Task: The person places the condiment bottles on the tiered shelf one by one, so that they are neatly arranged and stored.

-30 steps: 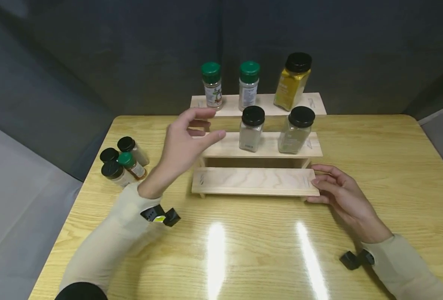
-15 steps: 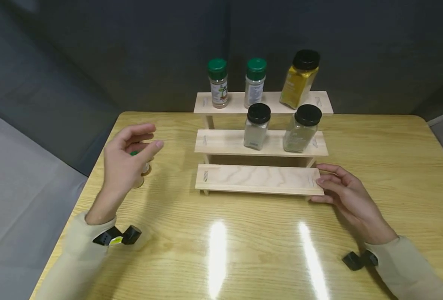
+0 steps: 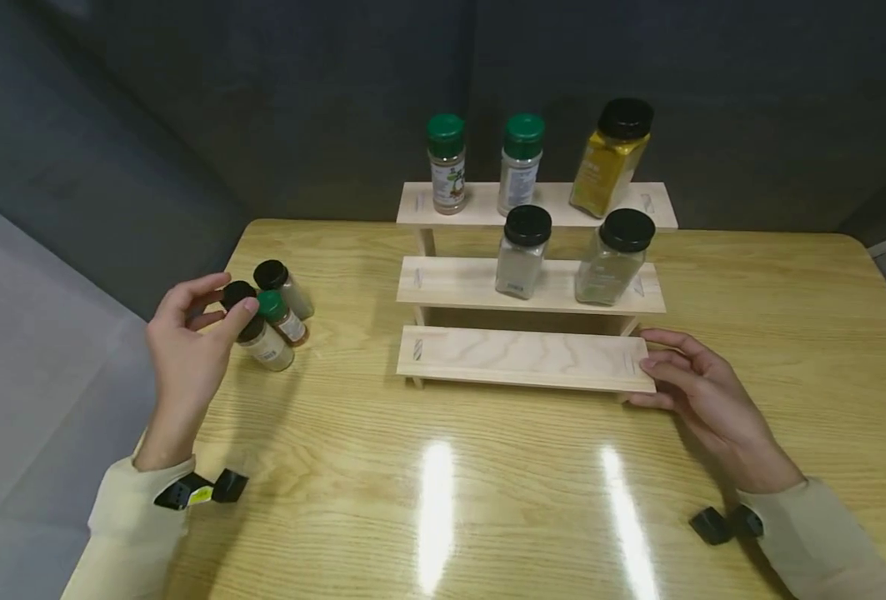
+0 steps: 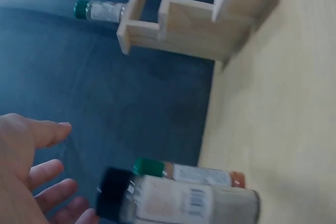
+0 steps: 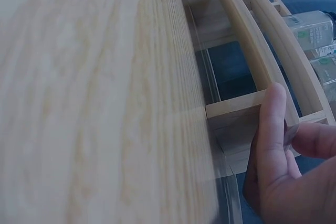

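My left hand [image 3: 187, 342] hovers at a cluster of spice jars, thumb and fingers spread apart. In the left wrist view, a gap separates the fingers [image 4: 55, 190] from the black cap of the nearest jar [image 4: 178, 200], which holds a pale powder. Beside that one stands a small green-capped jar [image 3: 285, 321], with another black-capped jar [image 3: 292, 292] behind. The hand partly covers the cluster's black caps. On the other side, my right hand [image 3: 701, 400] grips the right end of the lowest step of a three-step wooden rack [image 3: 521, 357], thumb on top.
Two green-capped jars [image 3: 448, 171] and a tall yellow spice jar [image 3: 608, 162] stand on the top step. The middle step bears two black-capped jars [image 3: 521, 258] towards its right. A dark curtain [image 3: 337, 108] hangs behind the wooden table [image 3: 533, 500].
My left hand has moved left from the rack's middle step over to the jar cluster. The right hand keeps its grip on the rack. The head view has shifted slightly.
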